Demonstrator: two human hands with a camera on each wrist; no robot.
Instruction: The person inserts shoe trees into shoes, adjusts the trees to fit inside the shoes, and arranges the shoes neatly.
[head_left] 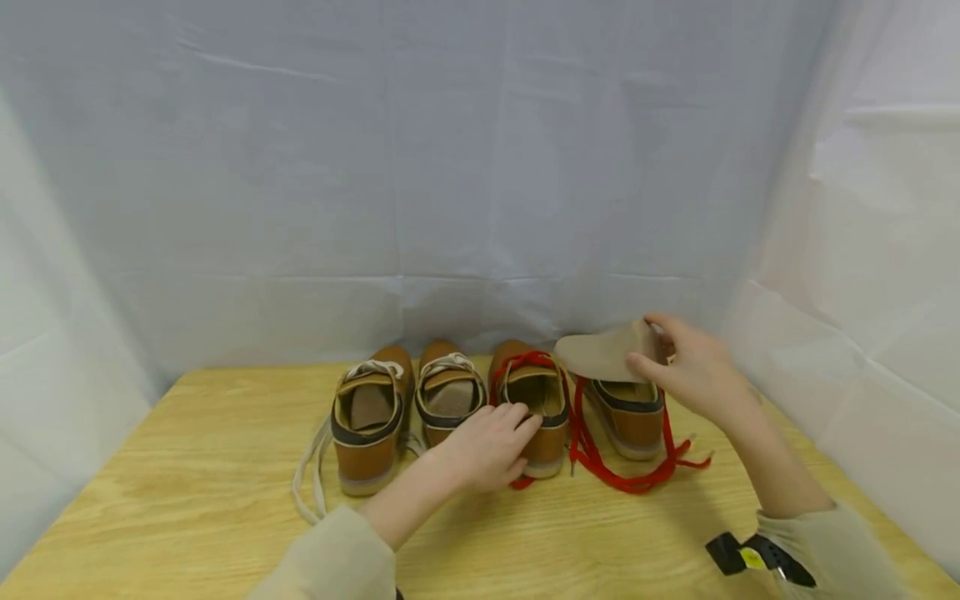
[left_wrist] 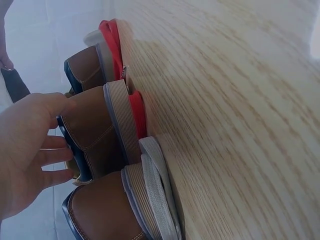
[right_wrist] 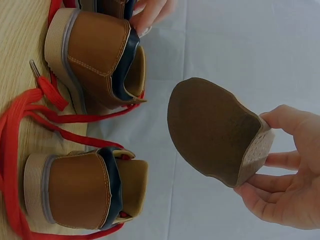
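Four brown shoes stand in a row, heels toward me, on a wooden table. My left hand holds the heel collar of the third shoe, which has red laces. My right hand pinches a tan insole by its bent heel end. The insole hangs in the air just above the fourth shoe. Both red-laced shoes gape open and their loose red laces trail over the table.
Two brown shoes with beige laces stand left of the red-laced pair, with laces trailing toward the front. White cloth walls in the table at the back and on both sides. A black strap sits on my right wrist.
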